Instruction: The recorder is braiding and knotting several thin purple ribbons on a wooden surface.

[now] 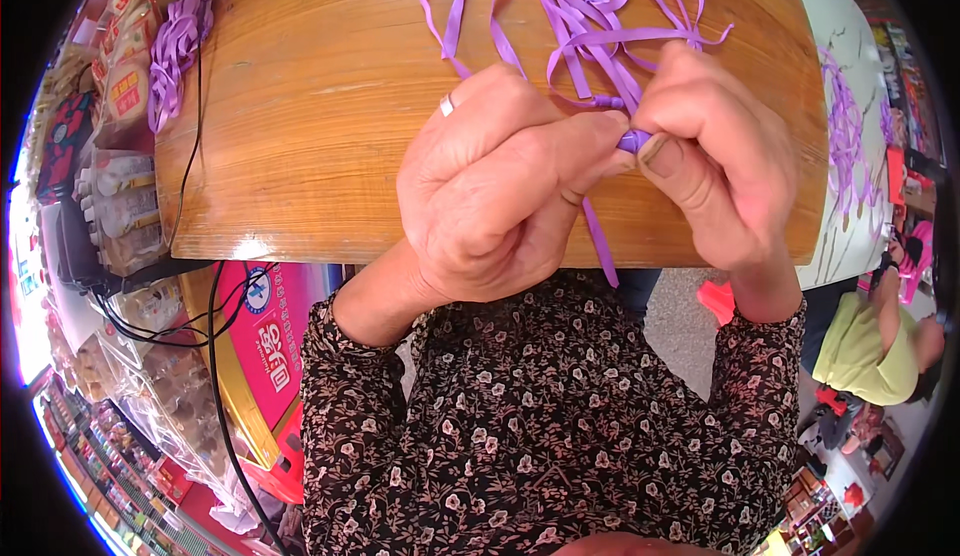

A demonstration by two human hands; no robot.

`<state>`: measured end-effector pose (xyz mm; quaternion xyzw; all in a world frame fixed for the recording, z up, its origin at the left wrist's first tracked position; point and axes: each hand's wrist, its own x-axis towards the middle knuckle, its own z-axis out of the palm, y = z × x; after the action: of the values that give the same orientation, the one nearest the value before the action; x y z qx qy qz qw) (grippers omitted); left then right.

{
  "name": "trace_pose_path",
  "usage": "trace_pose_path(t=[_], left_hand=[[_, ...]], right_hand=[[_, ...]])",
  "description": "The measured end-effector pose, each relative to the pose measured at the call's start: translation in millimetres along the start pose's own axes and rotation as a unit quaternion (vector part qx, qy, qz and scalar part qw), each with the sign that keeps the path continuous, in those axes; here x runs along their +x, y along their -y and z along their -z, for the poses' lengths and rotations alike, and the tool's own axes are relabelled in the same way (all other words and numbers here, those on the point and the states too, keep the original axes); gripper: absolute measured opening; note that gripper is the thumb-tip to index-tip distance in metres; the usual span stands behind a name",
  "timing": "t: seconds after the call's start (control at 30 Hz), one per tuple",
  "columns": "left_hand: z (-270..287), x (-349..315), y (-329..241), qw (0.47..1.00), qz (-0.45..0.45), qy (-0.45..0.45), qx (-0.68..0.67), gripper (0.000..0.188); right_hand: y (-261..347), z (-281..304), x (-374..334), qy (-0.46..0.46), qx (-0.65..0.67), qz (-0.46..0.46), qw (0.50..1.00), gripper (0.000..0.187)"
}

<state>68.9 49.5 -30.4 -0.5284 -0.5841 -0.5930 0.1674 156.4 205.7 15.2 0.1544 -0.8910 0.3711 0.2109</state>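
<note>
Close together over the near part of the wooden table, my two hands pinch a purple ribbon at a small, tightly wrapped spot. My left hand wears a ring and grips the ribbon between thumb and forefinger. From the other side, the thumb and bent forefinger of my right hand press on it. A loose ribbon tail hangs below my left fingers past the table's edge. Just beyond the hands lies a tangle of purple ribbons with some knots in it. My fingers hide part of the wrapped spot.
The wooden table has a bundle of purple ribbons at its far left. Black cables run down its left side, beside packaged goods. More ribbons lie on a white marbled surface at right. A person in yellow-green is beyond.
</note>
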Motion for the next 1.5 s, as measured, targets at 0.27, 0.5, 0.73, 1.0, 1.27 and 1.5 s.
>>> trace_pose_path(t=[0.27, 0.5, 0.73, 1.0, 1.27, 1.5], left_hand=[[0.5, 5.7, -3.7, 0.995, 0.097, -0.019, -0.022, 0.015], [0.4, 2.2, -1.2, 0.994, 0.092, -0.04, -0.039, 0.013], [-0.4, 2.3, -2.3, 0.995, 0.092, -0.029, -0.031, 0.014], [0.4, -0.7, -5.4, 0.994, -0.012, 0.005, 0.104, 0.02], [-11.9, 3.6, -15.1, 0.995, 0.027, 0.062, 0.075, 0.042], [-20.9, 2.2, -1.3, 0.995, 0.086, -0.05, 0.02, 0.053]], right_hand=[[-1.9, -0.4, 0.7, 0.045, 0.193, -0.18, 0.963, 0.04], [-8.3, -1.4, 2.1, -0.058, 0.023, 0.034, 0.997, 0.03], [-15.3, -4.6, 3.3, -0.072, -0.027, 0.121, 0.99, 0.021], [-9.7, -7.3, -5.4, 0.002, 0.167, -0.078, 0.983, 0.007], [-12.0, 3.8, -20.1, 0.028, 0.393, -0.19, 0.899, 0.012], [-17.0, 69.6, -59.2, -0.179, 0.206, -0.16, 0.949, 0.01]])
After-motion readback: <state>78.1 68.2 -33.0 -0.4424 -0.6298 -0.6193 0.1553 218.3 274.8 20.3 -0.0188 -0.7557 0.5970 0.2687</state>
